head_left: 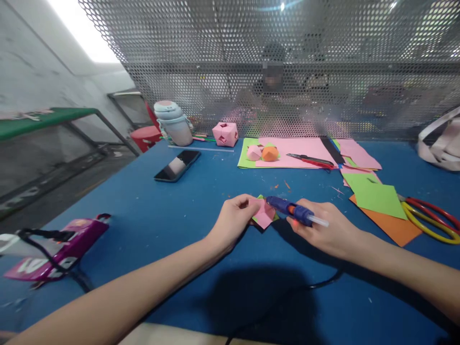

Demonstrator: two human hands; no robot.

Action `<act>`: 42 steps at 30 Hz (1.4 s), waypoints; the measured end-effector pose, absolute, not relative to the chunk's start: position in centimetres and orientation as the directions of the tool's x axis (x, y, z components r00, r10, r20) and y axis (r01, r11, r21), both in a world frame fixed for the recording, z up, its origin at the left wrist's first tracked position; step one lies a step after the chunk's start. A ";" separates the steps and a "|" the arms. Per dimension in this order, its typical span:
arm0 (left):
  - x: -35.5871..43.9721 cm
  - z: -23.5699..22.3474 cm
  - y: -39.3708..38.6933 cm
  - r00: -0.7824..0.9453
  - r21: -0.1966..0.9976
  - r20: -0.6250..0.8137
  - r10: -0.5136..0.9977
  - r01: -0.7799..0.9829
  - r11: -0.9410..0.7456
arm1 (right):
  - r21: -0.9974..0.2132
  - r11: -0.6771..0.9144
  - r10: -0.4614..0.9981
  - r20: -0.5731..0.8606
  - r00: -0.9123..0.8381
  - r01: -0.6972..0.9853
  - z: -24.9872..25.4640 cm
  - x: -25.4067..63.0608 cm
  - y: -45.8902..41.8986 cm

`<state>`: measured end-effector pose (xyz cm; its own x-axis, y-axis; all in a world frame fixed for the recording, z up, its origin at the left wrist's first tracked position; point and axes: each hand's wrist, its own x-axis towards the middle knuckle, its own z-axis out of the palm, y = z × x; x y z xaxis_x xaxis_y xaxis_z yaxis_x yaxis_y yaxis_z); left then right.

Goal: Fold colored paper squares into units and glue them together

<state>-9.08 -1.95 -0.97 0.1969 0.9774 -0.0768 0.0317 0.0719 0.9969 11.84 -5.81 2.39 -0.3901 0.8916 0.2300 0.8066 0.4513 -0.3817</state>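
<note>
In the middle of the blue table, my left hand (235, 218) pinches a small folded paper piece (265, 215), pink on top with green showing at its edges. My right hand (321, 227) is wrapped round a dark blue glue gun (287, 207). A clear glue stick (319, 221) sticks out of its back end, and a red light glows on its side. The gun's nozzle points left and meets or nearly meets the top of the paper piece; exact contact I cannot tell. A black cord runs down toward the front edge.
Behind lie pink sheets (305, 146) bearing two folded paper shapes (270, 153) and a cutter knife (311, 160). To the right are green squares (379, 199) and scissors (431, 218). A phone (177, 165), bottle (174, 123), pink paper cube (225, 133) and purple pouch-like item (68, 244) stand leftward.
</note>
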 end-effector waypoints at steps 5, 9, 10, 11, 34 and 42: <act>-9.2 -1.1 -1.9 0.191 0.997 -0.053 0.980 0.065 0.041 | -0.414 0.426 0.905 0.188 -0.382 0.805 2.7 11.7 -5.8; -9.2 -1.1 -1.9 0.200 0.997 -0.047 0.979 0.076 0.032 | -0.421 0.427 0.904 0.190 -0.382 0.801 2.6 11.7 -5.9; -9.2 -1.1 -1.9 0.204 0.996 -0.045 0.978 0.083 0.028 | -0.421 0.438 0.899 0.199 -0.390 0.794 2.6 11.7 -5.9; -9.2 -1.1 -2.0 0.208 0.995 -0.044 0.977 0.092 0.025 | -0.419 0.449 0.894 0.206 -0.399 0.790 2.5 11.6 -5.9; -9.4 -1.3 -1.8 0.161 1.000 0.000 0.987 0.031 -0.005 | -0.541 0.402 0.916 0.237 -0.325 0.739 3.4 11.8 -5.7; -8.9 -0.6 -2.5 0.151 0.977 -0.136 0.979 -0.144 0.158 | -0.651 0.286 0.957 0.236 -0.171 0.703 1.8 13.0 -3.4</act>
